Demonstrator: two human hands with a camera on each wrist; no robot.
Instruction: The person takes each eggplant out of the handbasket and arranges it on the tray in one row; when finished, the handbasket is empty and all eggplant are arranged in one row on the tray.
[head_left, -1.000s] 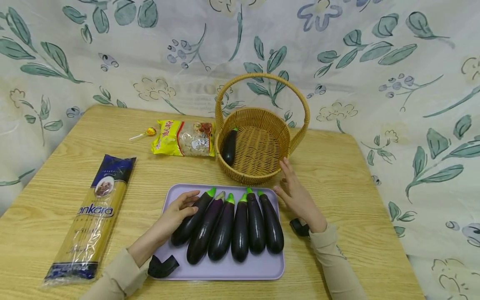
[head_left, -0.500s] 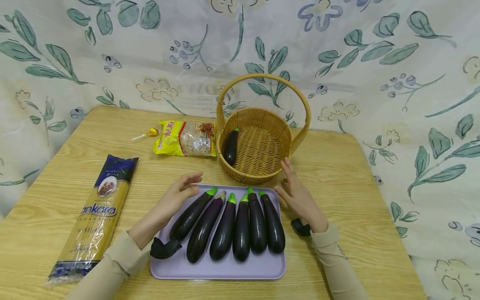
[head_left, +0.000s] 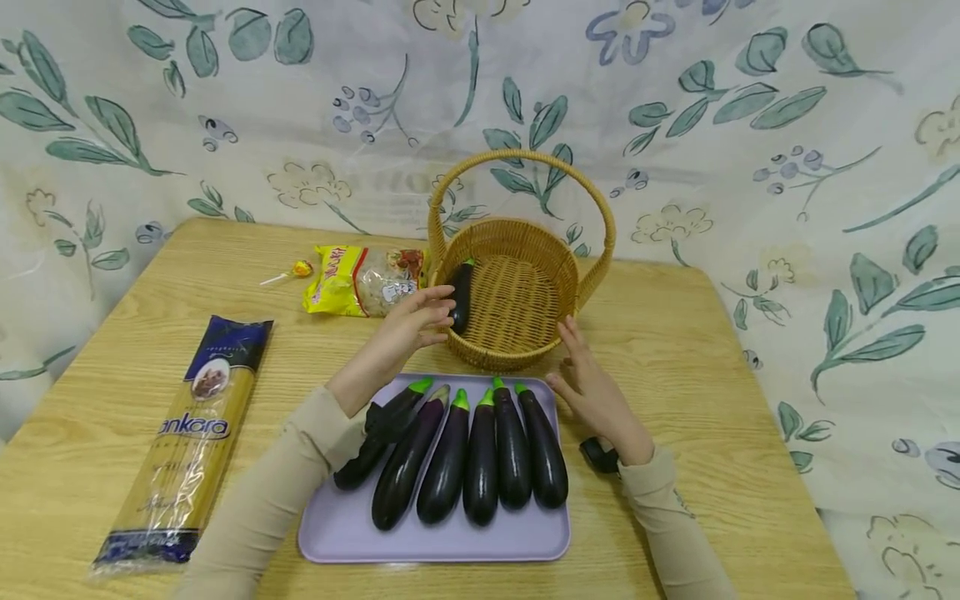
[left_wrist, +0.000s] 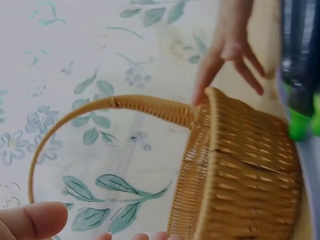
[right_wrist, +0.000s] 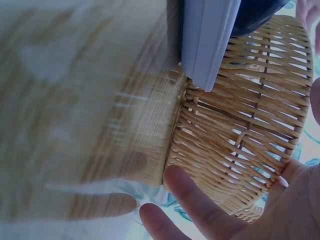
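Note:
A round wicker basket (head_left: 517, 304) with a tall handle stands behind a lilac tray (head_left: 435, 543). Inside it, against the left wall, lies an eggplant (head_left: 461, 300). Several dark eggplants (head_left: 444, 467) with green stem ends lie side by side on the tray. My left hand (head_left: 401, 337) is at the basket's left rim, its fingers extended in front of the eggplant inside; nothing is held. In the left wrist view its thumb (left_wrist: 42, 220) stays apart from the basket. My right hand (head_left: 600, 404) rests with spread fingers at the basket's right side.
A yellow snack bag (head_left: 363, 281) lies left of the basket, with a lollipop (head_left: 300, 269) beside it. Farther left is a long packet of spaghetti (head_left: 187, 437). A floral cloth (head_left: 675, 125) hangs behind the table. The left wrist's black camera partly covers the leftmost tray eggplant.
My left hand has let go of the leftmost eggplant on the tray, then moved up and right to the basket's left rim. The right hand has stayed put.

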